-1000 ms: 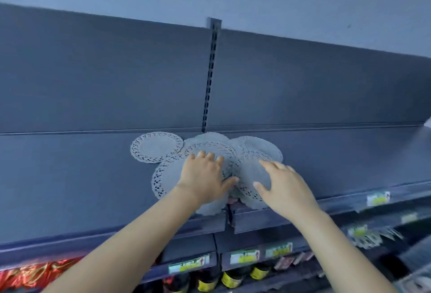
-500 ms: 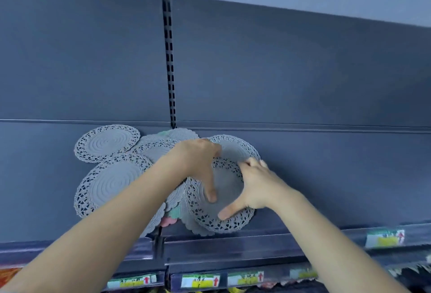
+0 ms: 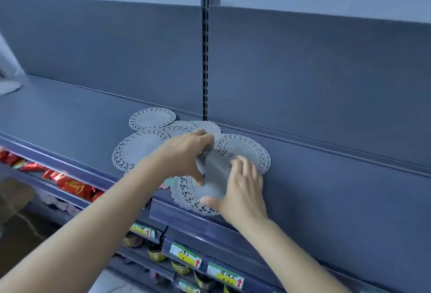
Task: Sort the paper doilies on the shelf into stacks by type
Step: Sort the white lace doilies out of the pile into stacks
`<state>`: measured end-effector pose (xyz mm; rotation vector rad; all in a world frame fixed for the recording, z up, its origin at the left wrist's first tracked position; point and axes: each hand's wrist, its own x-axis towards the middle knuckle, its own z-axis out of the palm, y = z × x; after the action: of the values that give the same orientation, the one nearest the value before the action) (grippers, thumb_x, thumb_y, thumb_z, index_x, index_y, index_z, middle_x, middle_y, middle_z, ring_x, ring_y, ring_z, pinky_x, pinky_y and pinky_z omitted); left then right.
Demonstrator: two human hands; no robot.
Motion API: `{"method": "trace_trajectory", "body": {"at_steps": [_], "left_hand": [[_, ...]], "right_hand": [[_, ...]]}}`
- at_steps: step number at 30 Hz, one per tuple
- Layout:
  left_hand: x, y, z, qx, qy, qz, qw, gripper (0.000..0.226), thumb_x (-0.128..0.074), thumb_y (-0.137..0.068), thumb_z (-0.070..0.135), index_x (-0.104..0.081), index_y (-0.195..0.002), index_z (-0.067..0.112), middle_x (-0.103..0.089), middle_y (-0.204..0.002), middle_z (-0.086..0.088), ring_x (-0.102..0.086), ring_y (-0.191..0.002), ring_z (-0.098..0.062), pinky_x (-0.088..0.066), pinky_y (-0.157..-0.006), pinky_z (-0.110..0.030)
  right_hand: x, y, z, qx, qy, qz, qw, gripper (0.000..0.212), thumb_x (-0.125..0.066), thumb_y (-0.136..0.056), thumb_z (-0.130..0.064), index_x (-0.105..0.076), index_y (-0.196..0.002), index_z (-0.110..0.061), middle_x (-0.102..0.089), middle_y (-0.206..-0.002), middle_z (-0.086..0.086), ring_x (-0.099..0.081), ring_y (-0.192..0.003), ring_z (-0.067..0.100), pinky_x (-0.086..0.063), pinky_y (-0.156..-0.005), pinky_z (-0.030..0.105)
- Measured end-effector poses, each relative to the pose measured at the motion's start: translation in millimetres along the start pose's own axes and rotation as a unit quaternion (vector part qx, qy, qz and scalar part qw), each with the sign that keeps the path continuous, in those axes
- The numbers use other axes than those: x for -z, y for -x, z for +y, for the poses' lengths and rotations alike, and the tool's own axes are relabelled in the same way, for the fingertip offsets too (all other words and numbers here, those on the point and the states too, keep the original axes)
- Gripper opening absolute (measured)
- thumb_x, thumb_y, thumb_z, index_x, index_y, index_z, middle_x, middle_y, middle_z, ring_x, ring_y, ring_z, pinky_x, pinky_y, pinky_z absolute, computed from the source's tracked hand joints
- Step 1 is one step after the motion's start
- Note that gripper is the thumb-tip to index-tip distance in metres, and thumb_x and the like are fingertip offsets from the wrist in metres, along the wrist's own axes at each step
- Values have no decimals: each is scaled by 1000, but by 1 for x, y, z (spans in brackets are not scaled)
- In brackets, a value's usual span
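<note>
— Doilies (image 3: 137,150): what's your grip on them?
— My left hand (image 3: 186,152) pinches the bent doily (image 3: 213,173) by its left edge, fingers curled. My right hand (image 3: 242,187) holds its right edge, thumb under, fingers over.
— Count?
— One bent doily in my grip, and six flat ones overlapping on the shelf (image 3: 70,115), left, behind and right of it.

White lace-edged doilies (image 3: 142,150) on a blue-grey shelf (image 3: 70,110).

Shelf (image 3: 70,110): open surface left and right of the doily cluster (image 3: 137,150), which spans front edge to back panel (image 3: 303,82), slotted upright (image 3: 205,59) behind.
</note>
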<state>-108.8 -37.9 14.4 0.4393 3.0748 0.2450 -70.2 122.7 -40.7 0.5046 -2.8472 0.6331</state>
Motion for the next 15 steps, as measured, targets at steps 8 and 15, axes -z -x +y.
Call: {"method": "trace_trajectory", "body": {"at_steps": [8, 15], "left_hand": [[26, 128, -28, 200, 309, 242, 898, 31, -79, -73, 36, -63, -88, 15, -68, -78, -3, -65, -69, -21, -54, -62, -38], [47, 247, -103, 340, 333, 424, 770, 41, -85, -68, 18, -63, -101, 27, -64, -76, 7, -60, -67, -7, -53, -61, -26]], "right_hand": [[37, -14, -53, 25, -406, -17, 913, 39, -69, -84, -21, -47, -115, -29, -52, -104, -14, -56, -89, 7, -43, -76, 22], [-15, -7, -187, -54, -628, -229, 742, 25, -66, -85, -5, -55, -103, -19, -60, -116, 7, -64, -95, 21, -55, -86, 45]]}}
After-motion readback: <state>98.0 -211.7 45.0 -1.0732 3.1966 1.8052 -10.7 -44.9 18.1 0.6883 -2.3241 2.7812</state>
